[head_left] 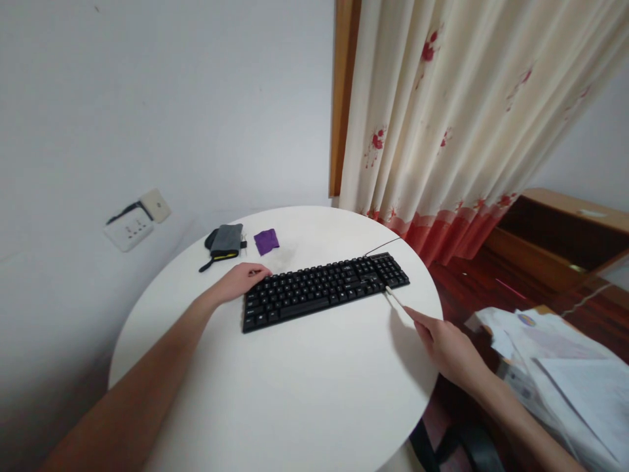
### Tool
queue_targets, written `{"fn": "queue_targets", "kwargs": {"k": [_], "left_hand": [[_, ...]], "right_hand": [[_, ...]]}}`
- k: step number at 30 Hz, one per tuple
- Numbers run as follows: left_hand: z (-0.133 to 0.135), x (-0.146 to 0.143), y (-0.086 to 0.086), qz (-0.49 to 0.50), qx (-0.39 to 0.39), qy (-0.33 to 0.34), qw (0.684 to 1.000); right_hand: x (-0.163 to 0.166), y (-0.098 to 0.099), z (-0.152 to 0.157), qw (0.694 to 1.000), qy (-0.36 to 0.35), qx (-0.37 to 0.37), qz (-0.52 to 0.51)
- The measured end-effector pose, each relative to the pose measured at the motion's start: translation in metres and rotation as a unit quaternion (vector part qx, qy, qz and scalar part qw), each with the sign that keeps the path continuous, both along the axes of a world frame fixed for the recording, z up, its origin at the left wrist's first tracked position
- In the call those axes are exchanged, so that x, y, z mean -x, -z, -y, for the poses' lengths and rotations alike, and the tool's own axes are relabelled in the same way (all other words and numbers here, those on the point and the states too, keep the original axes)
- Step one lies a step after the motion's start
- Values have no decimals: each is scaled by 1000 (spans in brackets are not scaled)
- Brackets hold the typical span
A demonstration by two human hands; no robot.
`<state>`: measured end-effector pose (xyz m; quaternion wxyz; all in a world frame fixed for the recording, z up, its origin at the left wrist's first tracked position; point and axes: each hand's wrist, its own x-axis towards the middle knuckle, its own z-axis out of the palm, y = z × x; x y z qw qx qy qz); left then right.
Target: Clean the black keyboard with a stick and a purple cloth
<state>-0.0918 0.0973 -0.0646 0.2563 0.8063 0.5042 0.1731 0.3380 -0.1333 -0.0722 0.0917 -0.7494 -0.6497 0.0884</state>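
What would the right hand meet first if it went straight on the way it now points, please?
Probably the keyboard: the stick in the right hand points at its near edge, though whether they touch is unclear.

Table top (295, 380) finished smooth, low in sheen. Across its middle, keyboard (319, 288) moulded in matt plastic. Near right edge, stick (396, 301) apparently made of smooth plastic. Toward far left edge, pouch (227, 240) covered in matt cloth; rag (266, 241) lightly creased. Past far edge, curtain (432, 118) made of folded cloth. Past right edge, floor (464, 278) polished, wood-like.
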Motion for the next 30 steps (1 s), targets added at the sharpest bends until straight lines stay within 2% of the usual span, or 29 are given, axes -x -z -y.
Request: {"fn": "queue_targets", "kwargs": {"k": [5,10,16,20,24,30], "left_hand": [[-3,1,3,3,1,1,1000],[-3,2,3,3,2,5,1000],[-1,1,1,-1,1,7,1000],[0,0,-1,-3,5,4,1000],[-2,2,2,0,5,2,1000],[-4,3,5,3,3,5,1000]], "right_hand": [[-17,-22,6,999,-10,-27,-34],[-25,-37,-31,993,20,-103,-61],[-5,-28,-100,990,10,-125,-64],[8,-18,-123,994,0,-103,-35],[11,-12,-125,998,2,-64,-13],[0,-8,-97,998,2,-55,9]]}}
